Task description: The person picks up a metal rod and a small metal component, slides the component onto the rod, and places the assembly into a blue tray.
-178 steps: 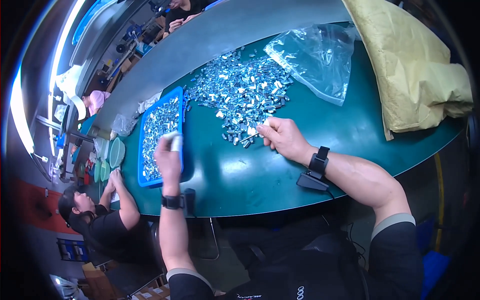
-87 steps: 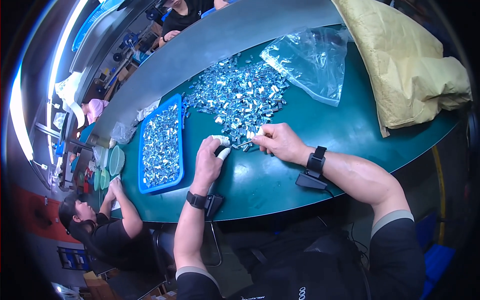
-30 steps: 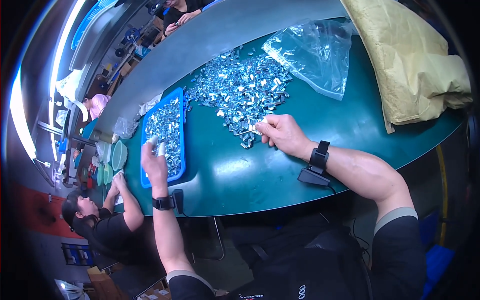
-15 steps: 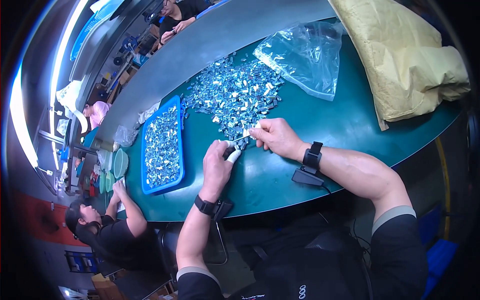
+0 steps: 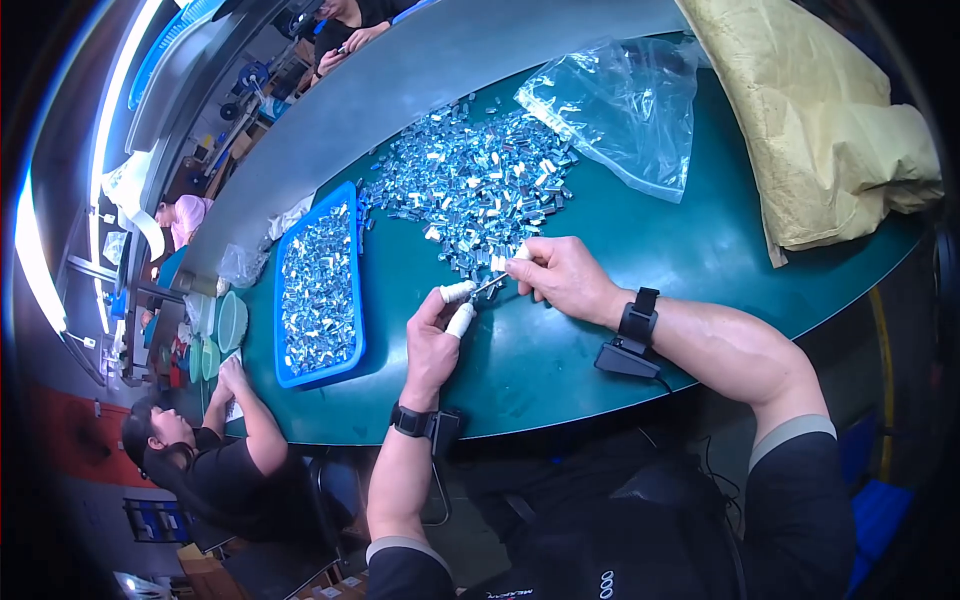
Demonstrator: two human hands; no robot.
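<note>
At the near edge of a heap of small shiny rectangular pieces (image 5: 475, 180), both hands work close together. My left hand (image 5: 432, 350) has its thumb and forefinger spread, white covers on both fingertips, with nothing visible gripped between them. My right hand (image 5: 570, 280) pinches a thin, stick-like tool (image 5: 492, 284), its exact kind too small to make out. The tool slants down-left toward a few loose pieces by the left fingertips. White covers also show on the right fingertips. Black straps with small boxes sit on both wrists.
A blue tray (image 5: 363, 340) full of similar pieces stands left of the heap on the green table (image 5: 640, 270). Beyond lie a clear plastic bag (image 5: 630, 130) and, at right, a large yellowish sack (image 5: 810, 130). Green bowls (image 5: 232, 322) and a co-worker (image 5: 230, 460) are at left.
My left thumb and forefinger have spread apart from their closer position near the tool tip. My right hand has shifted slightly right, still pinching the tool.
</note>
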